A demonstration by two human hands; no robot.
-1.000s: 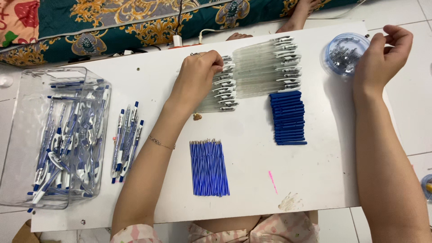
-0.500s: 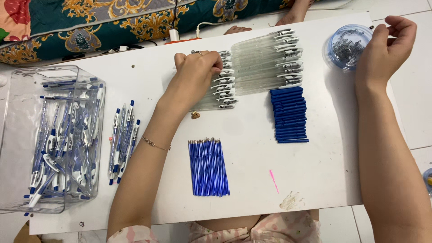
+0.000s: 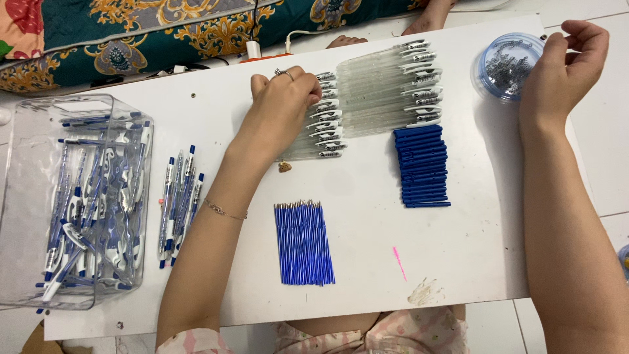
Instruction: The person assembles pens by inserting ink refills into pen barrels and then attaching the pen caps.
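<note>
Little movement over the last second: both hands stay where they were, view just shifted slightly.

Left hand (image 3: 283, 105) reaches forward across the white worktop (image 3: 367, 262), forearm angled up from the near edge, palm down, ring on one finger, thin bracelet on the wrist. Fingers curled, grip closed on the left end of the row of clear pen barrels (image 3: 327, 121); exactly which barrel is pinched I cannot tell, the hand covers it.

Right hand (image 3: 563, 69) is extended to the far right corner, wrist bent, thumb and fingers curved around the right side of the round clear tub of small metal springs (image 3: 508, 65). Fingertips sit at the tub rim; whether they hold anything I cannot tell.

Second, longer row of clear barrels (image 3: 386, 88) lies just beside the first. Stack of blue pen parts (image 3: 422, 167) sits right below it. Bundle of blue refills (image 3: 303, 242) mid-worktop. Finished pens (image 3: 178, 203) lie loose at left, beside a clear bin of pens (image 3: 78, 196).
</note>
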